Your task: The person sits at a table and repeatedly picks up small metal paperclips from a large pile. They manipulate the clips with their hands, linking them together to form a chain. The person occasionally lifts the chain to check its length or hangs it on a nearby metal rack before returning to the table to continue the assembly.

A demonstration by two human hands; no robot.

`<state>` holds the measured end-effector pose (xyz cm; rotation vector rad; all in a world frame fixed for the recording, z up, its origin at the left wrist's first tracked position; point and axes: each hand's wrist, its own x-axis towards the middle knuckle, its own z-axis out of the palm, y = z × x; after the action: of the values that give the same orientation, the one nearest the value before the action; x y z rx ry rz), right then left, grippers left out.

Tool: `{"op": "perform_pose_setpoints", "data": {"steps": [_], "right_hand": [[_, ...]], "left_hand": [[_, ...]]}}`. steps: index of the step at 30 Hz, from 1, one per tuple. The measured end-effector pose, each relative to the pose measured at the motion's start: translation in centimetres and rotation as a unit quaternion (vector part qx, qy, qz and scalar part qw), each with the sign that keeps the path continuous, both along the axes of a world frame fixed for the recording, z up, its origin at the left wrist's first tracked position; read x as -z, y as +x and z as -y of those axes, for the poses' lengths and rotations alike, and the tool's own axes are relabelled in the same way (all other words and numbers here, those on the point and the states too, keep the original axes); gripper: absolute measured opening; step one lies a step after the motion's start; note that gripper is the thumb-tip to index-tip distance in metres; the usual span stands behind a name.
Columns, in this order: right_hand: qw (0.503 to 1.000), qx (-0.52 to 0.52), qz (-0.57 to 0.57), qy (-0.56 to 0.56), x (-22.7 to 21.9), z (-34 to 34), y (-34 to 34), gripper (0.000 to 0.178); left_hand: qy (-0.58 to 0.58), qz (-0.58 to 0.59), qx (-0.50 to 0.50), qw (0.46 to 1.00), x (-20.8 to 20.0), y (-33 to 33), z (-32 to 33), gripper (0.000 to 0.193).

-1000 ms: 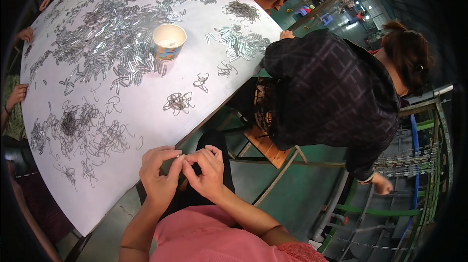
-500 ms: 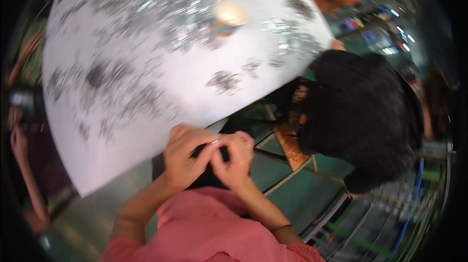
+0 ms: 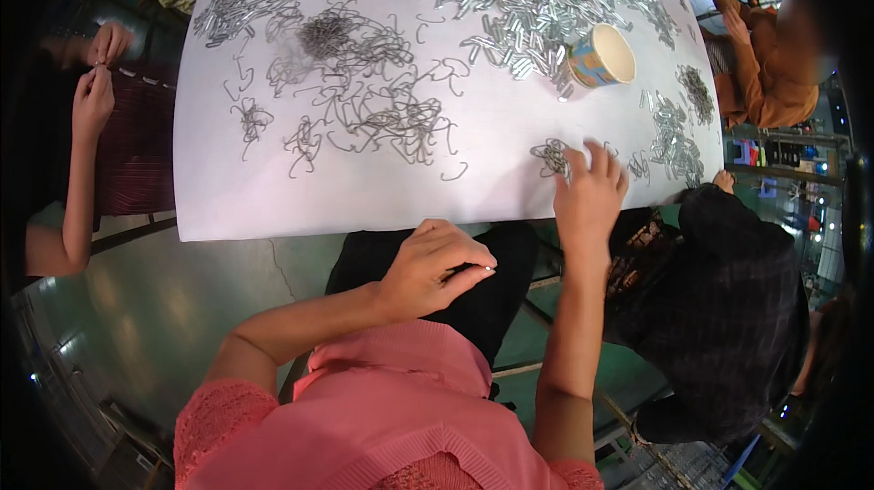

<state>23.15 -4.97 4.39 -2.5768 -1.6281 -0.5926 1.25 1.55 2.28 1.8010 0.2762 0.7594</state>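
My left hand (image 3: pixel 428 271) is held above my lap, just off the table's near edge, thumb and forefinger pinched on a small shiny metal piece (image 3: pixel 492 268). Only its tip shows, so its full shape is hidden. Over the near right part of the table, my right hand (image 3: pixel 590 194) reaches out with fingers apart and slightly blurred. Beside its fingertips lies a small heap of bent wire pieces (image 3: pixel 548 157). I see nothing held in that hand.
On the white table (image 3: pixel 364 203) lie tangled wire hooks (image 3: pixel 391 121), a broad heap of silver metal strips (image 3: pixel 519 12) and an upright paper cup (image 3: pixel 594 62). A person in dark clothing (image 3: pixel 728 299) sits close at my right. Others work at the left and far right.
My hands were together at a small metal piece; now my right hand has moved away, forward and right, to the wire heap. My left hand stays pinched. The whole view has turned.
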Motion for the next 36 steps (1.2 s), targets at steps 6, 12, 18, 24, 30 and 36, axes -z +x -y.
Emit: {"op": "perform_pose_setpoints", "data": {"steps": [6, 12, 18, 24, 30, 36], "right_hand": [[0.933, -0.109, -0.333, 0.080, 3.5, -6.8, -5.4, 0.016], [0.900, -0.125, -0.414, 0.047, 4.0, -10.3, -5.7, 0.007], [0.929, -0.063, -0.361, 0.055, 4.2, -15.9, 0.0, 0.010], [0.948, -0.040, -0.296, -0.109, 4.2, -15.6, 1.0, 0.009], [0.934, -0.020, -0.354, -0.051, 3.1, -13.9, 2.1, 0.008], [0.909, -0.015, -0.416, -0.038, 4.4, -12.2, 1.9, 0.014]], "left_hand": [[-0.008, -0.006, -0.009, 1.000, 1.2, -1.0, 0.0, 0.018], [-0.005, -0.012, -0.009, 1.000, 1.5, -1.9, -0.7, 0.018], [-0.014, -0.017, -0.005, 1.000, 1.5, -2.2, -1.3, 0.017], [-0.012, -0.010, -0.025, 1.000, 1.5, -2.5, -1.2, 0.016], [-0.014, -0.003, -0.019, 1.000, 1.4, -2.2, -0.7, 0.018], [-0.018, 0.000, -0.002, 1.000, 1.1, -1.7, -0.3, 0.020]]}}
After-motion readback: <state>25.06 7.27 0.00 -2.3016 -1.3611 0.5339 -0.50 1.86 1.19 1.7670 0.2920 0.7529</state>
